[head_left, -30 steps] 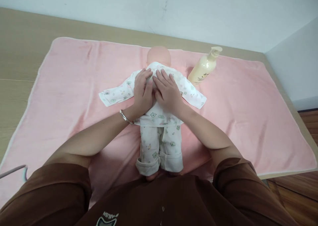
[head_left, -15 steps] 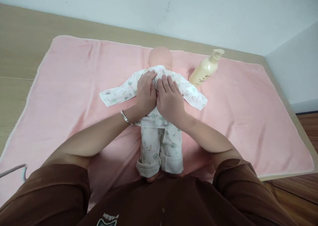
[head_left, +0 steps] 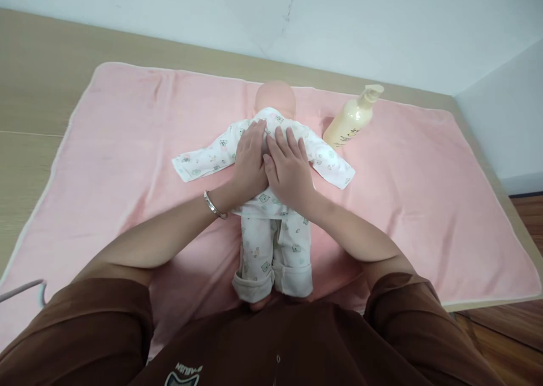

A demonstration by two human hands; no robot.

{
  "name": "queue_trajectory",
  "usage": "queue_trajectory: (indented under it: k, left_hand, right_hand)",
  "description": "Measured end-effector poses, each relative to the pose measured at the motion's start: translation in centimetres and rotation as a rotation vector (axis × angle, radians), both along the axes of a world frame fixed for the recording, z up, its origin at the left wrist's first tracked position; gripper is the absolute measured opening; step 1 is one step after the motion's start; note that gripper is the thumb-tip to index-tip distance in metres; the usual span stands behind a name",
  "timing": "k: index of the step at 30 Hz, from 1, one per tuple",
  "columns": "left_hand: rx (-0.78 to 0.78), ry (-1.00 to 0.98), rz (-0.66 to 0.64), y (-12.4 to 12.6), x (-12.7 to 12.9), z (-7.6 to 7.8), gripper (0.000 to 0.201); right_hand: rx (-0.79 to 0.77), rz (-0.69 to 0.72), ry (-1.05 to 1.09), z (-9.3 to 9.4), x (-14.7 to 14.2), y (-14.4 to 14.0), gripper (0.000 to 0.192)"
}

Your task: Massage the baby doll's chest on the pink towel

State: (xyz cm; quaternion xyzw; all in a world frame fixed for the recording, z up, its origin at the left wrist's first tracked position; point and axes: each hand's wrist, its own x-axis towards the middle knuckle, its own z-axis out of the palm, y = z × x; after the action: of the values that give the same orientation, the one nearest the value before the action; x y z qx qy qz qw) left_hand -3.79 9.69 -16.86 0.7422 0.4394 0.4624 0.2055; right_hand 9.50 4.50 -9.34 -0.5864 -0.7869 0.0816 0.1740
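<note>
A baby doll [head_left: 263, 200] in white printed top and trousers lies face down, its head [head_left: 275, 96] away from me and its sleeves spread to both sides. Flat on the left of its upper back rests my left hand [head_left: 251, 162], fingers stretched towards the head. My right hand [head_left: 291, 171] lies on the right of the back, fingers a little apart, its thumb meeting my left hand. Both hands are open and hold nothing. The middle of the doll's back is hidden under them.
Under the doll spreads a pink mat [head_left: 123, 125] on a wooden table [head_left: 38, 63]. A cream pump bottle [head_left: 350, 120] stands on the mat to the right of the doll's head. Behind the table rises a white wall [head_left: 212, 12]. A grey cable [head_left: 21, 291] shows at lower left.
My left hand's fingers have straightened and lie more together. My right hand has shifted slightly, its fingers more spread and its thumb now against my left hand. Doll and bottle remain in place.
</note>
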Motion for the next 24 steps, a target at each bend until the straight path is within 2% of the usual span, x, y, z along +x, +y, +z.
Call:
queue_trajectory:
  k: [3,10,12,15,18,21,24]
  left_hand:
    - [0.023,-0.01,0.006,0.0,0.0,-0.1,0.066]
    - [0.182,0.087,0.092,-1.4,1.2,0.4,0.058]
    - [0.134,0.068,0.067,-1.1,1.1,0.4,0.061]
    - [0.048,-0.013,0.055,-0.3,0.7,0.5,0.066]
    - [0.015,-0.08,0.085,-0.3,0.7,0.7,0.061]
    - [0.027,-0.057,0.075,-0.8,1.0,1.1,0.059]
    - [0.016,-0.049,0.042,-0.3,0.6,1.0,0.061]
  right_hand:
    - [0.001,0.012,0.008,-0.3,0.0,-0.3,0.056]
    - [-0.075,-0.091,0.07,0.1,1.1,2.9,0.058]
    - [-0.078,-0.103,0.053,0.3,0.7,2.3,0.059]
    - [-0.007,-0.024,-0.041,0.3,-0.5,0.0,0.061]
    - [0.061,0.042,-0.106,0.3,-1.3,-1.4,0.066]
    - [0.023,0.025,-0.031,0.2,-0.6,-0.1,0.063]
    - [-0.042,-0.078,0.039,0.1,0.8,2.6,0.058]
